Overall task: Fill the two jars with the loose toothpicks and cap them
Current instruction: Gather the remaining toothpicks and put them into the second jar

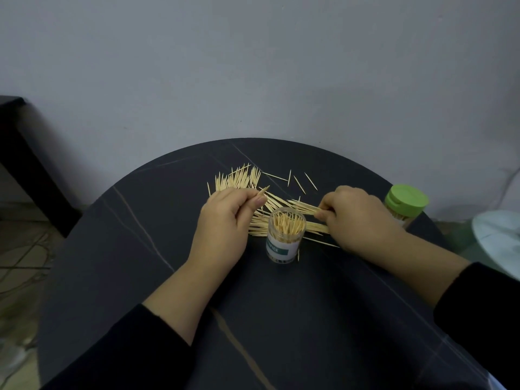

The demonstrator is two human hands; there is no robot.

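- Grey wall [253, 66] behind; a dark, round, stone-look tabletop [140, 249] carries everything, and the clear plastic open jar [284, 243] with a white and teal label stands near its middle, packed with upright sticks.
- Pale wooden loose toothpicks [236, 178] fan from 10 to 2 o'clock of that jar.
- At 10 o'clock the left hand [225, 220] pinches a few sticks; at 2 o'clock the right hand [357, 215] grips a flat bundle.
- Both hands work just beside the light jar: a knock could tip and spill it.
- Forcing a bundle into so full a jar may jam or scatter sticks.
- Near the rim at 2 o'clock, the green-lidded jar [406, 199] sits behind the right hand; a stray sweep could push it off.
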